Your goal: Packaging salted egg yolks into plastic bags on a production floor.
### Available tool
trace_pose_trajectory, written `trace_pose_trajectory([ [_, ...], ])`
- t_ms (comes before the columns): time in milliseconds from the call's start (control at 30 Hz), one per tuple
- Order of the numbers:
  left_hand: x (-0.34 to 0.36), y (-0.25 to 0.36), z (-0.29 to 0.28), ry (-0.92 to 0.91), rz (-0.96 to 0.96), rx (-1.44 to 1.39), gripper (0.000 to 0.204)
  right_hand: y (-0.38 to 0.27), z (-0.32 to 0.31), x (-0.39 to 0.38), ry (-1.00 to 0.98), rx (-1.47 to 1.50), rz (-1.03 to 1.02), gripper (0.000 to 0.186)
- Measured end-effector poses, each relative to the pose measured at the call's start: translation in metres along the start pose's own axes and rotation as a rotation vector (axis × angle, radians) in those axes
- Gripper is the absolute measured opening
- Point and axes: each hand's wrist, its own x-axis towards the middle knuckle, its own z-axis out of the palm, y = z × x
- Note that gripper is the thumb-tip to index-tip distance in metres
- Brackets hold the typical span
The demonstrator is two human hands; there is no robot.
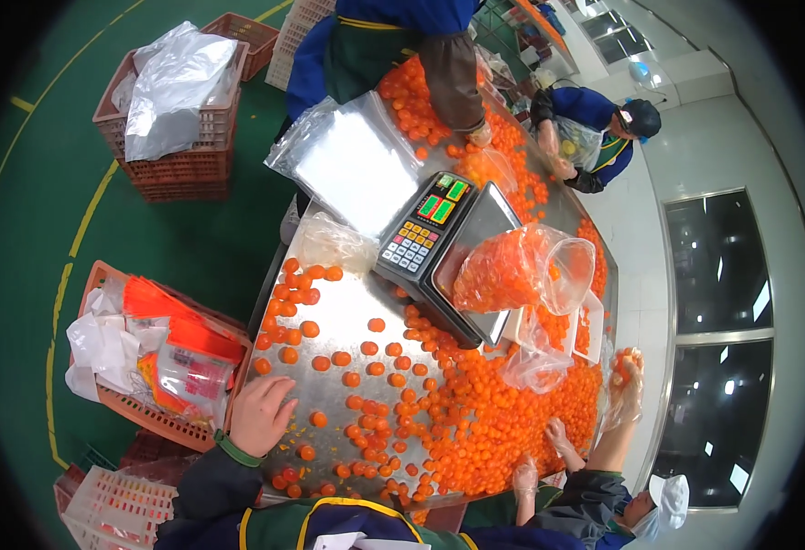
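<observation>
My bare left hand (pixel 263 414) rests at the left edge of the steel table, fingers extended and holding nothing. My right hand (pixel 624 394), in a clear plastic glove, is raised beyond the table's right edge and closed around a few small orange fruits (pixel 624 365). Many more such fruits, round and shiny, form a deep heap (pixel 485 417) on the right side and lie scattered on the left. A black digital scale (pixel 411 246) carries a clear bag of fruits (pixel 505 270) on its plate. Beside it, a white container (pixel 589 330) is partly covered by clear plastic.
Flat clear bags (pixel 356 165) lie stacked left of the scale. Crates (pixel 178 170) with plastic sheets and a crate (pixel 150 403) of orange and white packaging stand on the green floor. Co-workers' hands reach in at the far end (pixel 478 136) and lower right (pixel 526 478).
</observation>
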Motion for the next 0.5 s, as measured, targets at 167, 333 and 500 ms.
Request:
trace_pose_trajectory([
  [167, 0.015, 0.008, 0.008, -0.073, 0.021, 0.002, 0.028, 0.062, -0.081, -0.021, 0.218, -0.066, 0.069, 0.021],
  [333, 0.006, -0.001, 0.007, -0.104, -0.023, 0.058, 0.029, 0.164, -0.155, 0.001, 0.266, -0.273, 0.367, 0.005],
  [500, 0.001, 0.009, -0.005, -0.113, -0.064, 0.19, 0.028, 0.227, -0.184, 0.046, 0.329, -0.291, 0.505, 0.017],
])
